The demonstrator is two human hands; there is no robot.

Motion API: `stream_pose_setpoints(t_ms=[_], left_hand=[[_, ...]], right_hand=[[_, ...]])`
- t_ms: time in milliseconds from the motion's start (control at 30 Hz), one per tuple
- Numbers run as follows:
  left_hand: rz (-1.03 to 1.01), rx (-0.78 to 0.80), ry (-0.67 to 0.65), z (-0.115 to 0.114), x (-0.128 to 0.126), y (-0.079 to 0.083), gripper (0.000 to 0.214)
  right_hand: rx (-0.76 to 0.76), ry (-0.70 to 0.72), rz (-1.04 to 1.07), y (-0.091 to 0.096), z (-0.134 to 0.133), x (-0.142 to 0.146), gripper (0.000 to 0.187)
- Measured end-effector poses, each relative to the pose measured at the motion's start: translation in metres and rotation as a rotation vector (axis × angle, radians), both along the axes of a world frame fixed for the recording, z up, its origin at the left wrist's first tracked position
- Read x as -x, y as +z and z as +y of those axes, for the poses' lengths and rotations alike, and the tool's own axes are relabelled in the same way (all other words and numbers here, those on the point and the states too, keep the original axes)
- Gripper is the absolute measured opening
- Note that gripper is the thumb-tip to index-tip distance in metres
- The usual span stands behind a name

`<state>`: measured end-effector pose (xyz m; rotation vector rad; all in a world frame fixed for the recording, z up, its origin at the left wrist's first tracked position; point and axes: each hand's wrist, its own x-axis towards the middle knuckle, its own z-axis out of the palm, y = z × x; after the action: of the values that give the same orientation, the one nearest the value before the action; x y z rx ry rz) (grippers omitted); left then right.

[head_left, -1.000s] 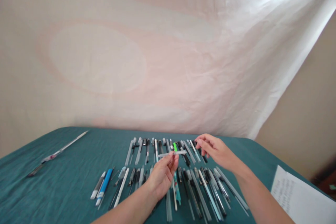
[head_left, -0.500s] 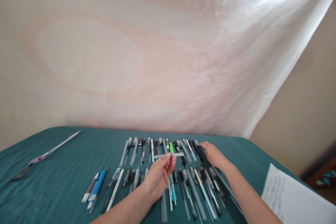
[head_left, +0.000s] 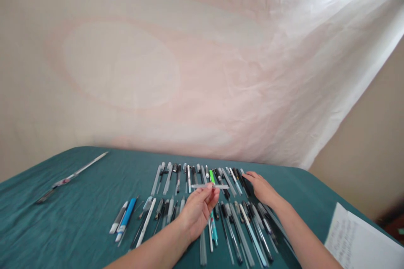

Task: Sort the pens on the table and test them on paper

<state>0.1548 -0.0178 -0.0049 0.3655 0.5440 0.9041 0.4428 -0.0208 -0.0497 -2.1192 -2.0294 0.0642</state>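
My left hand [head_left: 202,210] is closed, with thumb and fingertips pinching a clear pen barrel [head_left: 196,185] held level above the table. Behind it stands a far row of pens, among them one with a bright green cap [head_left: 211,176]. My right hand [head_left: 260,188] rests at the right end of that row, fingers stretched toward the last dark pens [head_left: 241,180]; its thumb is hidden. Below my left hand lies a near row of pens and clear barrels, including a teal pen [head_left: 213,231] and a pale blue pen [head_left: 252,233].
At the near row's left end are a blue-and-white pen [head_left: 126,218] and a grey-and-white one [head_left: 119,217]. Farther left lies a long thin line of pen parts [head_left: 75,174]. A sheet of paper with handwriting [head_left: 362,239] sits at the right. A pale cloth [head_left: 202,71] hangs behind the table [head_left: 94,189].
The view has turned slightly left, so everything sits farther right in the picture. My left hand keeps its hold on the clear barrel; my right hand stays at the far row's right end.
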Motion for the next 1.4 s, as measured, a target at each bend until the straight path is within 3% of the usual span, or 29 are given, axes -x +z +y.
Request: stream_pose_setpoints(t_ms=[267,633,800,900,1033,1133,1233,1400], left_hand=[[0.007,-0.024,-0.014,-0.001,0.0,0.001,0.004],[0.04,-0.087,-0.01,0.0,-0.001,-0.003,0.003],[0.065,-0.102,0.025,-0.004,-0.001,0.002,0.005],[0.08,-0.111,0.045,-0.004,-0.001,0.003,0.006],[0.083,-0.114,0.067,-0.003,-0.002,0.0,0.005],[0.071,-0.115,0.075,-0.002,-0.002,-0.001,0.004],[0.065,-0.115,0.087,-0.002,-0.003,-0.001,0.004],[0.055,-0.114,0.093,-0.003,-0.003,-0.001,0.004]], right_hand=[[-0.049,-0.008,0.003,0.014,-0.001,0.004,0.034],[-0.052,-0.124,-0.009,0.024,-0.008,0.012,0.014],[-0.075,-0.133,0.016,0.033,-0.01,0.017,0.015],[-0.112,-0.056,0.115,0.051,-0.014,0.034,0.014],[-0.131,0.171,0.452,0.084,-0.026,0.072,0.012],[-0.119,0.286,0.571,0.102,-0.037,0.098,0.012],[-0.114,0.321,0.616,0.11,-0.043,0.112,0.012],[-0.134,0.294,0.591,0.107,-0.043,0.12,0.011]])
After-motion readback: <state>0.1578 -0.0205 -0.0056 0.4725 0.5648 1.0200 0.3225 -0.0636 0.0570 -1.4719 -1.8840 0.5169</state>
